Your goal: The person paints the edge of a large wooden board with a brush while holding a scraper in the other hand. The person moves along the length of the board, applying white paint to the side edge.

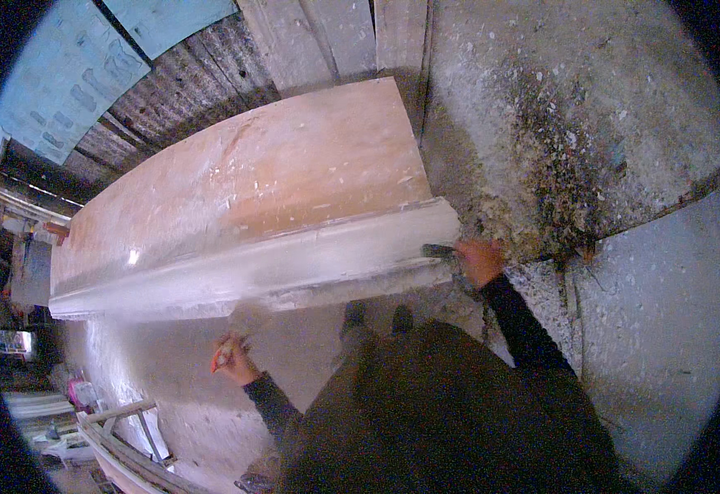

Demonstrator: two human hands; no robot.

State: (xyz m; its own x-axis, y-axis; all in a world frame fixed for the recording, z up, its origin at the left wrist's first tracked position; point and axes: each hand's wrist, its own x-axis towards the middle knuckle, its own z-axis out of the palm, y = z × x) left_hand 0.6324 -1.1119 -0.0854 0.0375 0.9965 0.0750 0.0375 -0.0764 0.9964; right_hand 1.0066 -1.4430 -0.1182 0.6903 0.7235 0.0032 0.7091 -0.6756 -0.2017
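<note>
A long white plaster moulding runs along the near edge of a pinkish-tan worktop. At its right end my right hand is closed around a small dark flat tool, which lies against the white surface. My left hand is lower and to the left, in front of the moulding and apart from it. Its fingers are closed on an orange-handled tool. A blurred greyish shape above that hand looks like a broad blade, but its kind is unclear.
Dark and white debris coats the rough floor on the right. Behind the worktop are corrugated sheets and blue panels. A wooden frame stands at the lower left. My shoes are close to the moulding.
</note>
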